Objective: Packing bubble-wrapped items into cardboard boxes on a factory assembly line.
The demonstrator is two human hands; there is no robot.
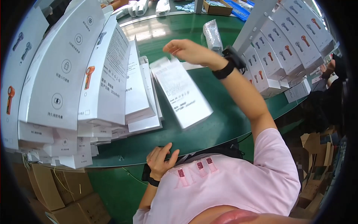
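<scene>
A white carton [182, 93] with small black print lies slantwise on the green table [229, 100], in front of me and slightly blurred. Just above its far end is my right hand [188, 51], its fingers stretched to the left and apart. Whether a fingertip touches the carton's end flap cannot be made out. My left hand [161, 161] rests by the near table edge, fingers spread, holding nothing. Close on the left stand stacked white cartons [102, 74], some with a picture of an orange handheld fan.
A plastic-wrapped item [212, 35] lies on the far table. More fan cartons [287, 48] are stacked at the right, beside a grey post [253, 28]. Cardboard boxes [71, 186] stand on the floor at lower left. At the back are a blue tray [238, 9] and white packets [138, 7].
</scene>
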